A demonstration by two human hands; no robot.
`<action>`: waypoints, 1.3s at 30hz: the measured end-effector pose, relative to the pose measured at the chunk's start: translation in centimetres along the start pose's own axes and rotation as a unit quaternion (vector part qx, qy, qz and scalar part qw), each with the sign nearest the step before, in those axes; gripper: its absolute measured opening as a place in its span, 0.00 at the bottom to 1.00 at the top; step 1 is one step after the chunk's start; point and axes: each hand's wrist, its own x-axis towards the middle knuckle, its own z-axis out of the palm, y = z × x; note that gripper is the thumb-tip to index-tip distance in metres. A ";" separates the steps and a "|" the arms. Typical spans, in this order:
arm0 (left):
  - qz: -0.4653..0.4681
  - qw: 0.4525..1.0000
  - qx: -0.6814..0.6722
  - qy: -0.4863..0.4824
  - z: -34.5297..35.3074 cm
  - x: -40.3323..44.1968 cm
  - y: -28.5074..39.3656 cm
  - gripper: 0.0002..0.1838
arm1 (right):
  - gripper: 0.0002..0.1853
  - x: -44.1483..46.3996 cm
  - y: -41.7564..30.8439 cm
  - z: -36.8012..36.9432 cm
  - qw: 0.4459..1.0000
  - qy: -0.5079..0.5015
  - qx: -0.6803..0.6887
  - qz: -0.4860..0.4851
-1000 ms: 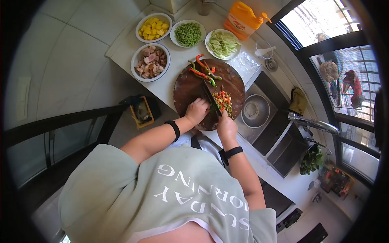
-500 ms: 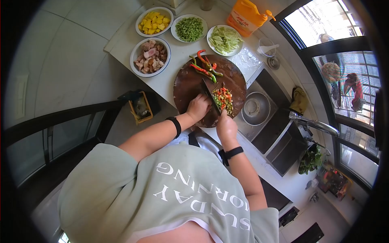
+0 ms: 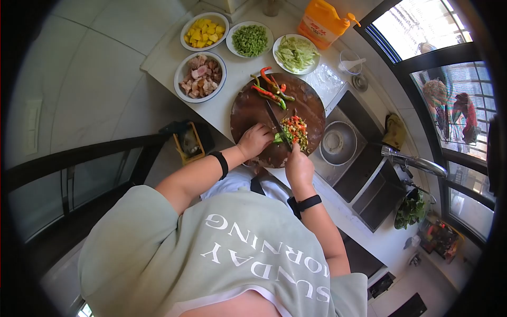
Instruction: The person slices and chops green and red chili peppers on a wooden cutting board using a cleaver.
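Note:
My right hand is wrapped round the handle of a kitchen knife, its dark blade slanting across the round wooden chopping board. My left hand, fingers curled, presses a green chili pepper onto the board at the left of the blade. Most of that pepper is hidden by the fingers. Against the blade's right side lies a heap of chopped red and green chili. Several whole red and green chilies rest at the board's far edge.
Behind the board stand bowls of yellow chunks and raw meat pieces, plus plates of chopped greens and pale green slices. An orange jug is at the back. Right of the board, a metal basin sits in the sink.
My left fingers have drawn back from the blade, and green pepper now shows between them and the knife. The whole view has shifted slightly.

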 end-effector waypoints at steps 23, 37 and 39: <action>0.041 0.997 -0.010 -0.062 1.2 -0.2 -1.3 0.06 | 0.10 1.7 0.2 2.9 0.999 0.034 0.014 0.024; 0.022 0.996 -0.017 -0.081 0.5 -1.7 -1.6 0.04 | 0.09 0.7 -0.9 1.7 1.000 0.001 0.020 0.010; 0.022 0.998 -0.046 -0.036 0.7 -1.7 -1.6 0.05 | 0.09 0.4 -0.9 1.7 1.000 -0.017 0.006 -0.002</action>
